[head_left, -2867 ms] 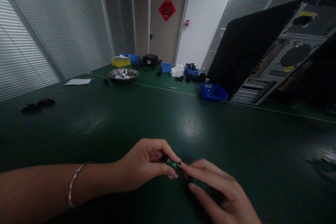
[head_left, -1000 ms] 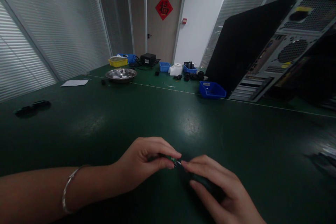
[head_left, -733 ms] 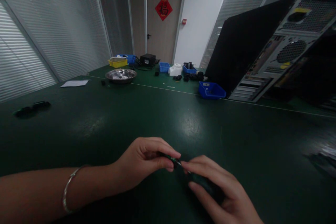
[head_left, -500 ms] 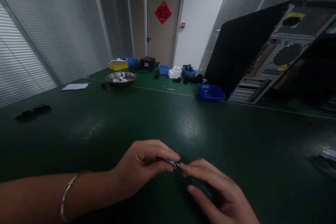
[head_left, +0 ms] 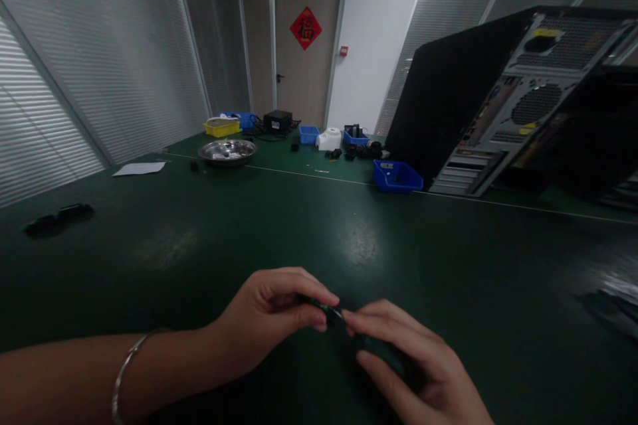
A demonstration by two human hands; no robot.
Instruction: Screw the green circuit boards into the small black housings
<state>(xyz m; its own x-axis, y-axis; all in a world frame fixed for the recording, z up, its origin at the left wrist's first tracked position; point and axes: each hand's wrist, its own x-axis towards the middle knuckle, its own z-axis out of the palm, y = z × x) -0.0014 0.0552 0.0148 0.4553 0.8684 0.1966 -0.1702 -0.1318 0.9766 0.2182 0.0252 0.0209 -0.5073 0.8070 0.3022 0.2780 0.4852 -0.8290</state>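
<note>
A: Report on the hands.

B: The left hand (head_left: pixel 272 319), a bangle on its wrist, has thumb and forefinger pinched shut on one end of a small green circuit board (head_left: pixel 329 311). The right hand (head_left: pixel 413 365) has its fingers closed on the other end, where the piece turns dark and is mostly hidden under them.

A: Where is the piece?

B: Between the two hands, low over the near edge of the green tabletop (head_left: pixel 359 239). Whether it touches the surface cannot be told.

A: Surroundings?

B: An open computer case (head_left: pixel 503 106) stands tilted at the far right, with a blue bin (head_left: pixel 397 176) just beside its near corner. Farther back lie a metal bowl (head_left: pixel 227 152), a yellow tray (head_left: pixel 222 127), a black box (head_left: pixel 278 121), a white housing (head_left: pixel 329 139) and more small blue bins (head_left: pixel 308 134). A sheet of paper (head_left: pixel 139 169) lies at the left, and a dark object (head_left: pixel 57 218) sits nearer the left edge, too dim to identify. A door with a red diamond sign (head_left: pixel 306 28) closes the room.
</note>
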